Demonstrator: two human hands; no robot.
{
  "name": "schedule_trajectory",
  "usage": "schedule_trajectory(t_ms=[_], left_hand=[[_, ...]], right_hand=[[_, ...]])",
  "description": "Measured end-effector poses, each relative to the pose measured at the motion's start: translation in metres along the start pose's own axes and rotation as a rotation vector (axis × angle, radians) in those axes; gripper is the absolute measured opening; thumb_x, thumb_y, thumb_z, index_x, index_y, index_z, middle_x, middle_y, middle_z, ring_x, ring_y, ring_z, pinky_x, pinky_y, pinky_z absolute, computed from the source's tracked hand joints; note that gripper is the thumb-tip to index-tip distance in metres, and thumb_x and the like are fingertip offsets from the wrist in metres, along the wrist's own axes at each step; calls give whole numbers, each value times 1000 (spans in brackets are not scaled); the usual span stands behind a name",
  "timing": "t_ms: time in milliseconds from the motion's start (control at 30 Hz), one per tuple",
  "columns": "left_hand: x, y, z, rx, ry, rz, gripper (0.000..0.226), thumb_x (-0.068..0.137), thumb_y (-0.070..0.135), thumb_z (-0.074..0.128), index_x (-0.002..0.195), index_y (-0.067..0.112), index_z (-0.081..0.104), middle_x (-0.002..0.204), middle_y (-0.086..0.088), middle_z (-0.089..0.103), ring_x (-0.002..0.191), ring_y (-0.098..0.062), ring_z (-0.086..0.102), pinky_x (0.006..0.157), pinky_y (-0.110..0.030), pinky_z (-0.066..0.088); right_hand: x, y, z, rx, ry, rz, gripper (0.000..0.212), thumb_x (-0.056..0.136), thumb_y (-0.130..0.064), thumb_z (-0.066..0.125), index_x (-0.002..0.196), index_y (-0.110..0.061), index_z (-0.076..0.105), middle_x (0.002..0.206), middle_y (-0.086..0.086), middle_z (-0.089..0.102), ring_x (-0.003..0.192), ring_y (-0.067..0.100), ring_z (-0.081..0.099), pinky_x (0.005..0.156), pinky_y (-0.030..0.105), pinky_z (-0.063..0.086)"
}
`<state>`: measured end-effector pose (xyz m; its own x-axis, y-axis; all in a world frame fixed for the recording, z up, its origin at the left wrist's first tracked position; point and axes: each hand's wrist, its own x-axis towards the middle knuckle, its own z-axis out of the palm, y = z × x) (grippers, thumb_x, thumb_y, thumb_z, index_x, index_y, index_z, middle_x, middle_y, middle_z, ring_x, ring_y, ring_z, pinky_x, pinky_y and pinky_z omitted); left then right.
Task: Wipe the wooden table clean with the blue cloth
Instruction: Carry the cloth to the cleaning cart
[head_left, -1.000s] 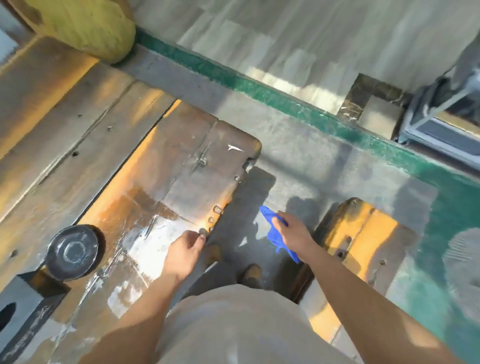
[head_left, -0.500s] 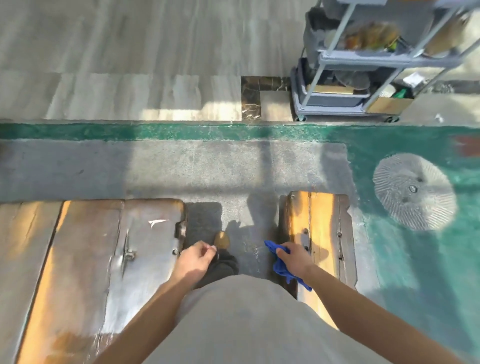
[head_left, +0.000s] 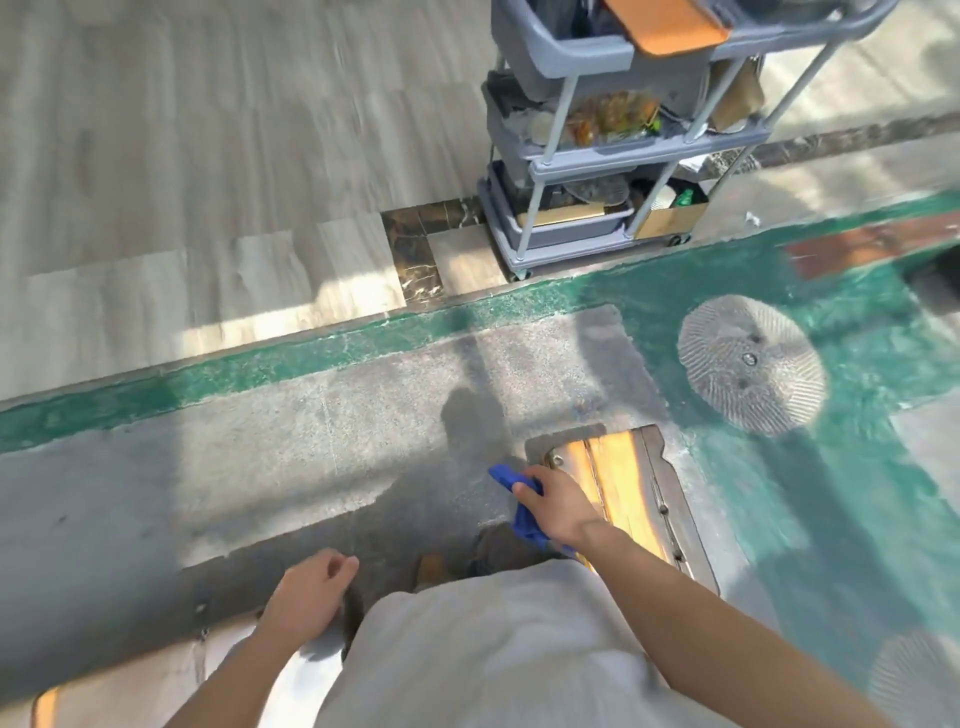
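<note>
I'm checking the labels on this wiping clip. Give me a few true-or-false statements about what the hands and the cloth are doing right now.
1. The right hand holds the blue cloth. True.
2. The left hand holds a second cloth. False: it holds nothing, fingers loosely curled.
3. A grey shelf cart stands beyond the green strip. True.
4. The cloth is spread flat on the wooden plank. False: it is bunched in the right hand's grip at the plank's left edge.

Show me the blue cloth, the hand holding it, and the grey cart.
blue cloth (head_left: 525, 519): head view, on the fold hanging below the fingers.
right hand (head_left: 558, 501): head view, on its back.
grey cart (head_left: 597, 151): head view, on the middle shelf's front rim.
</note>
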<state>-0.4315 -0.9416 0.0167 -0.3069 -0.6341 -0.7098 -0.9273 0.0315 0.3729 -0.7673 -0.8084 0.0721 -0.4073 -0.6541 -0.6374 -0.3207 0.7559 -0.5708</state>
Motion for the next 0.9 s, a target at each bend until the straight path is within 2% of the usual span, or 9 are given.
schedule_trajectory(t_ms=[133, 233, 300, 367, 433, 533, 700, 800, 900], left_hand=[[41, 37, -27, 36, -7, 26, 31, 104, 48, 51, 86, 26, 63, 79, 4, 69, 75, -12, 65, 64, -29, 43], [77, 82, -43, 38, -41, 43, 27, 103, 51, 48, 90, 32, 62, 86, 5, 69, 76, -12, 66, 65, -28, 46], [106, 116, -52, 44, -48, 65, 26, 101, 52, 49, 91, 34, 64, 90, 7, 69, 82, -11, 65, 72, -32, 49], [134, 154, -62, 29, -57, 85, 25, 99, 54, 52, 91, 34, 65, 90, 6, 70, 82, -12, 65, 72, -33, 48], [161, 198, -74, -4, -74, 92, 26, 97, 55, 55, 88, 32, 65, 83, 1, 70, 73, -17, 65, 64, -31, 46], [200, 268, -92, 37, -103, 159, 28, 99, 52, 53, 91, 27, 64, 81, 0, 69, 65, -14, 58, 61, -33, 44], [252, 387, -109, 122, -112, 340, 23, 104, 49, 52, 93, 32, 63, 92, 8, 69, 82, -5, 62, 67, -23, 42], [278, 444, -113, 134, -130, 399, 26, 104, 46, 52, 92, 27, 64, 89, 2, 71, 83, -16, 65, 74, -33, 47], [307, 489, -116, 217, -144, 452, 27, 106, 42, 51, 93, 24, 64, 92, -2, 73, 85, -21, 65, 73, -33, 43]], right_hand=[[34, 0, -26, 43, 62, 48, 25, 103, -29, 55, 78, -28, 54, 76, -3, 58, 69, 16, 53, 63, 28, 41], [64, 9, -52, 99, 91, 114, 22, 102, -27, 56, 85, -16, 60, 79, 3, 63, 73, 22, 57, 72, 37, 48], [88, 18, -72, 155, 108, 166, 20, 102, -27, 56, 89, -13, 62, 78, 6, 68, 72, 27, 63, 75, 43, 54], [112, 27, -95, 195, 131, 211, 19, 101, -27, 57, 91, -12, 63, 77, 14, 73, 74, 36, 69, 78, 52, 56], [134, 34, -124, 202, 169, 230, 18, 100, -26, 58, 86, -16, 62, 72, 13, 73, 68, 36, 69, 71, 53, 60], [162, 42, -169, 201, 218, 239, 18, 101, -18, 60, 83, -21, 61, 65, 4, 66, 54, 22, 64, 56, 46, 60], [208, 51, -235, 208, 237, 314, 19, 101, -23, 59, 102, -5, 65, 92, 24, 73, 85, 41, 71, 80, 57, 58], [232, 51, -266, 212, 288, 331, 22, 102, -24, 59, 100, -3, 65, 91, 25, 73, 85, 39, 71, 79, 51, 57], [260, 41, -295, 219, 275, 318, 23, 103, -27, 56, 97, -6, 63, 86, 21, 75, 72, 36, 71, 69, 49, 60]])
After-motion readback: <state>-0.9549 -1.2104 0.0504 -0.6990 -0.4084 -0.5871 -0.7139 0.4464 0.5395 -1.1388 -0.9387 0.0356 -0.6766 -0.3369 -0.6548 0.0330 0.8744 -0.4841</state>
